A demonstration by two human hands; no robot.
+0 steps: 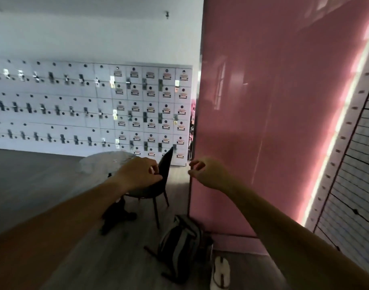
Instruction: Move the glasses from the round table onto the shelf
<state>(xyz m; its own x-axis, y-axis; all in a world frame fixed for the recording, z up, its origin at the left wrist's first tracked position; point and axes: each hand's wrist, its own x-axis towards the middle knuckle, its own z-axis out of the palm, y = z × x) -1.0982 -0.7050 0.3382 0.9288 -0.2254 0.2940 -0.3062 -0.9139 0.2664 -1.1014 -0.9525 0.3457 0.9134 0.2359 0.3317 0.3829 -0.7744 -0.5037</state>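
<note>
The round glass table (pixel 100 162) stands ahead on the left, partly hidden behind my left hand (pixel 140 173); I can make out no glasses on its blurred top. Both my arms reach forward at chest height. My left hand's fingers are loosely curled and hold nothing. My right hand (pixel 206 172) hangs in front of the pink panel's edge, fingers loosely curled, thumb and forefinger close together with nothing visible between them. A shelf unit with lit edge and rows of dark lines (pixel 355 164) runs along the far right.
A dark chair (pixel 158 185) stands beside the table. A grey backpack (pixel 179 245) lies on the floor at the foot of the glossy pink panel (pixel 284 122). A white shoe (pixel 220 273) is near it. White lockers (pixel 95 109) line the back wall.
</note>
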